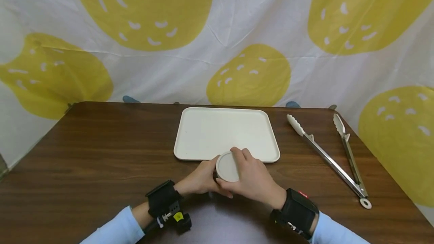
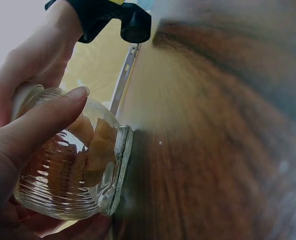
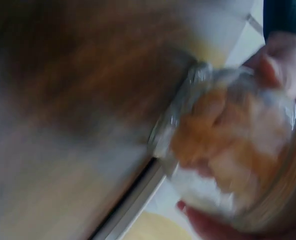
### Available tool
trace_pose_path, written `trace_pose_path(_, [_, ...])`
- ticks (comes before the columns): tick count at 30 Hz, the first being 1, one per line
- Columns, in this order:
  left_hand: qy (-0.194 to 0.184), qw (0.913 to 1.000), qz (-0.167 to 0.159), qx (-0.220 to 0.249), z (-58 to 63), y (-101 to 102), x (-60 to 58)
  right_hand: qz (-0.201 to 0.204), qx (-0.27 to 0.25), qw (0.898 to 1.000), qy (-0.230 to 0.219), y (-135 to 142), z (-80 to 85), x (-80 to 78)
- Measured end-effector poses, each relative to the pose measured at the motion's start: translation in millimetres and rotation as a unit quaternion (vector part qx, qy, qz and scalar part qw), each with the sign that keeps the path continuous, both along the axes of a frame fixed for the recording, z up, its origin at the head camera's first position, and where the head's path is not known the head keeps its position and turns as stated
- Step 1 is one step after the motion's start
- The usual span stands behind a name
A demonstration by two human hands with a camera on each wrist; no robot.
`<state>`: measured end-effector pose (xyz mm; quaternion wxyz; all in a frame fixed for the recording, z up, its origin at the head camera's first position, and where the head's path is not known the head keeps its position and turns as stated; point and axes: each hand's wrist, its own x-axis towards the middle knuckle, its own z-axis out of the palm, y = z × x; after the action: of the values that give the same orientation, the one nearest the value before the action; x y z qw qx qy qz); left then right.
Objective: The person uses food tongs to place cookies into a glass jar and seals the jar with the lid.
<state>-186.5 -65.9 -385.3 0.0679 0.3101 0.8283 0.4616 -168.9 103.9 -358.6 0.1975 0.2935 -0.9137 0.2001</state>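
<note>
Between my two hands stands a ribbed glass jar with a white lid on top. Orange-brown pieces show through its glass. My left hand grips the jar's side, with the thumb lying across the ribbed glass. From the other side, my right hand curls its fingers and thumb around the lid's edge. The thick glass foot of the jar is right at the tabletop in both wrist views. In the head view, the hands hide most of the jar's body.
Just beyond the jar, a white rectangular tray lies on the dark wooden table. Metal tongs with pale scalloped tips lie spread at the right. A white cloth with yellow fruit shapes hangs behind the table.
</note>
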Motion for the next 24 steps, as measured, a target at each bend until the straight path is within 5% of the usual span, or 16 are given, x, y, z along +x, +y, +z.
trace_pose_path(5, [0.01, 0.9999, 0.002, -0.006, 0.2, -1, 0.5, -0.008, 0.019, 1.0, -0.01, 0, 3.5, 3.2])
trace_pose_path(10, [0.01, 0.9999, 0.002, -0.004, 0.3, 0, 0.2, 0.109, 0.032, 0.986, -0.123, 17, 17.3, -9.7])
trace_pose_path(13, [0.006, 1.0, 0.0, 0.002, -0.2, 0, 0.4, 0.175, 0.03, 0.972, -0.152, 24, 19.7, -20.8])
trace_pose_path(18, [0.012, 0.9999, -0.004, 0.002, -0.5, 0, 0.9, 0.229, 0.025, 0.962, -0.145, 26, 15.2, -29.8])
trace_pose_path(24, [0.016, 0.9999, -0.001, -0.002, -0.6, 0, 0.9, 0.209, 0.01, 0.971, -0.116, 23, 8.1, -27.1])
